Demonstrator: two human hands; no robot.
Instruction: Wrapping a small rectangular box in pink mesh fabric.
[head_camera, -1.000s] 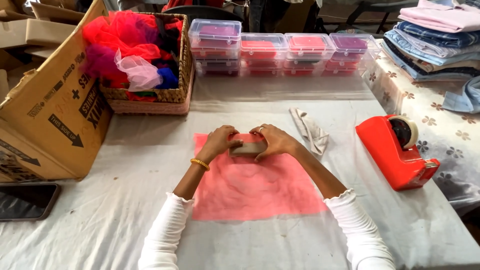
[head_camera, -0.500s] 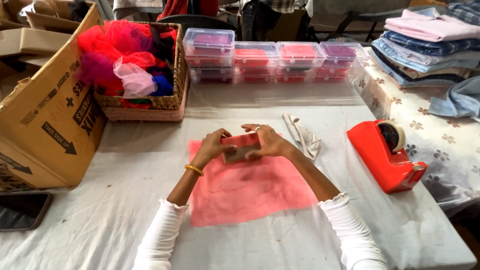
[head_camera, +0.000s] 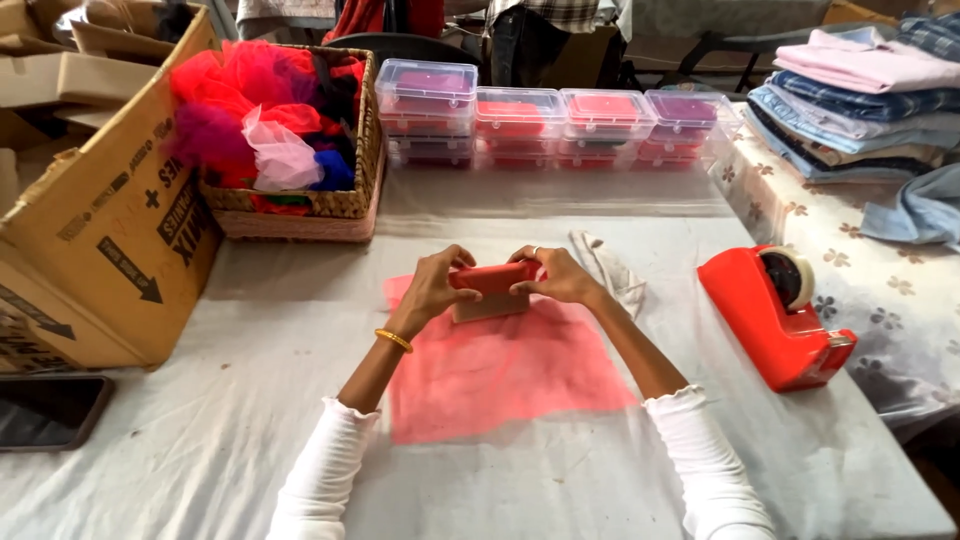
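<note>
Two hands meet over a sheet of pink net (head_camera: 505, 375) spread flat on the counter (head_camera: 200, 440). The left hand (head_camera: 432, 287) and the right hand (head_camera: 556, 277) both grip a small flat box (head_camera: 492, 292), one at each end, fingers curled over its top edge. The box sits at the far edge of the net, tilted up slightly toward the person, and a flap of the pink net appears drawn over its upper face, though how far it covers is hard to tell.

By the look of it, this is the wrapping step: the box has been placed on the net and the first fold is being pulled across it. The next move would call for keeping that fold taut with one hand while the box is rolled or the remaining net is gathered around it, without letting the thin fabric slip.

An orange tape dispenser (head_camera: 775, 315) stands near the right hand, and a strip of pale cloth (head_camera: 610, 270) lies just beyond that hand. A wicker basket (head_camera: 300, 205) of coloured net, a row of clear lidded boxes (head_camera: 560, 125), a cardboard carton (head_camera: 110, 230) and a stack of folded shirts (head_camera: 860, 100) ring the work area.
</note>
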